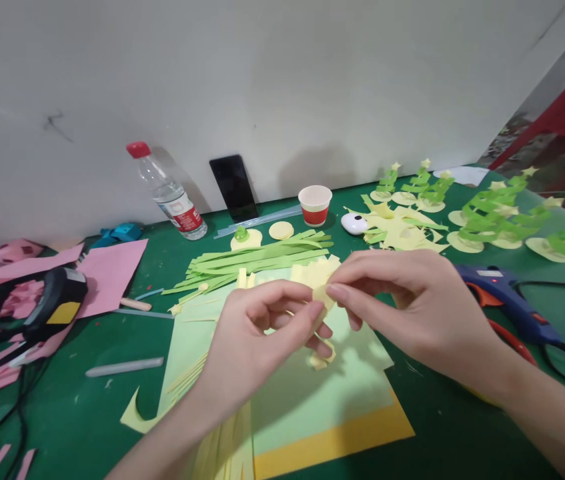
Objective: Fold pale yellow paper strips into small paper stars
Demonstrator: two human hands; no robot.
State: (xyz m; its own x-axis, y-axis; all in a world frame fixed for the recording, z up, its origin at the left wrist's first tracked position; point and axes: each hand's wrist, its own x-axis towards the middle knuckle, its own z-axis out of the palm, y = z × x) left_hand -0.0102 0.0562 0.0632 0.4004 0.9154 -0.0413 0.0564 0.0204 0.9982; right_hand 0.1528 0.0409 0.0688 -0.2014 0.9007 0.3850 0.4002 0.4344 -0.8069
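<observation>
Both the left hand (257, 327) and right hand (402, 300) pinch one tiny pale-yellow paper piece (323, 295) by fingertips, so honestly it could crease or tear if tugged apart.

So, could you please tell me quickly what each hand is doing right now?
Left hand: closed, pinching the small pale yellow paper piece.
Right hand: closed, pinching the same paper piece from the other side.

One clear plastic water bottle with red cap (168, 193). One red-and-white paper cup (315, 205). One black phone leaning on wall (233, 187). One blue glue gun (507, 297). One black-yellow glue gun (47, 308). Two pale-yellow paper discs (281, 231). Two bare hands: left (257, 340), right (407, 303).
</observation>
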